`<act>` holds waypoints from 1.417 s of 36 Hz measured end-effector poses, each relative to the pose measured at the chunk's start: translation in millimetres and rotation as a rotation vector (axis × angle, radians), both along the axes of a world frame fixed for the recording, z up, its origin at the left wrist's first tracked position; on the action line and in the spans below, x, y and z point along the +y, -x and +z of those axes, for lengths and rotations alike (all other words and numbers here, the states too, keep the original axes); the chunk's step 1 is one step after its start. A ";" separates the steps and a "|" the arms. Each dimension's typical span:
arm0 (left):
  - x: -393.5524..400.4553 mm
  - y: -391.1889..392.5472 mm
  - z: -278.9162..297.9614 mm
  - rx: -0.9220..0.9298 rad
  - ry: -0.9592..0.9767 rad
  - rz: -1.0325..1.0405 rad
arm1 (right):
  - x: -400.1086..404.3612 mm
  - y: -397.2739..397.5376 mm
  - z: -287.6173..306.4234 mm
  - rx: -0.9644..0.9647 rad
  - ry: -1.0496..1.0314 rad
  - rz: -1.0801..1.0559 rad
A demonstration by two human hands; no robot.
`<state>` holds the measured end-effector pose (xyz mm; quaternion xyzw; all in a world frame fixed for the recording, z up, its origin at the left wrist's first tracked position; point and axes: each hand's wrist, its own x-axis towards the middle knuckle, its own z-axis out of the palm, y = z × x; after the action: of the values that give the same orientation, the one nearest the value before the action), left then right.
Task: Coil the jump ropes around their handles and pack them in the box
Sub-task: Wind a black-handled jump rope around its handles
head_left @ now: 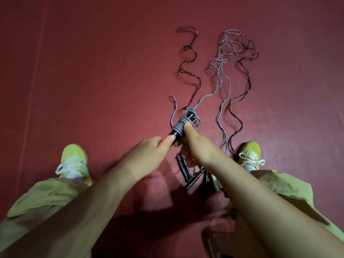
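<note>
My left hand [151,151] pinches the near end of a pair of black handles [176,134] held above the red floor. A grey jump rope [181,123] is wound in several turns around them. My right hand [195,144] grips the handles just below the coil, its thumb pressing on the grey turns. The loose grey rope [221,79] trails away across the floor. Dark reddish ropes [191,71] lie wavy beside it. More black handles [186,174] lie on the floor under my right forearm.
My two yellow-green shoes, left [74,161] and right [249,153], stand on the red floor [93,71] either side of the ropes. A dark brownish object [214,241], partly hidden by my right arm, sits at the bottom edge.
</note>
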<state>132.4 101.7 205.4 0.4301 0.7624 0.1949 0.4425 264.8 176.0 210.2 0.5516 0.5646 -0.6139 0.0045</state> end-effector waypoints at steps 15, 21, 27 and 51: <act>-9.2 7.7 31.6 0.119 0.002 -0.097 | -32.3 -10.2 34.9 0.183 -0.074 -0.219; -32.6 7.4 65.6 -0.860 0.200 0.005 | -45.6 -27.7 51.1 0.358 -0.107 -0.177; -37.9 7.2 80.5 -1.230 0.296 0.012 | -37.8 -35.3 69.6 0.583 0.072 -0.057; 13.5 -4.0 43.3 -0.798 0.236 0.187 | -5.8 -24.7 20.9 0.231 -0.194 -0.257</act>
<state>136.4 115.2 248.6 0.1962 0.5841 0.2966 0.7296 289.4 170.3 231.1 0.5430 0.5426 -0.6115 -0.1919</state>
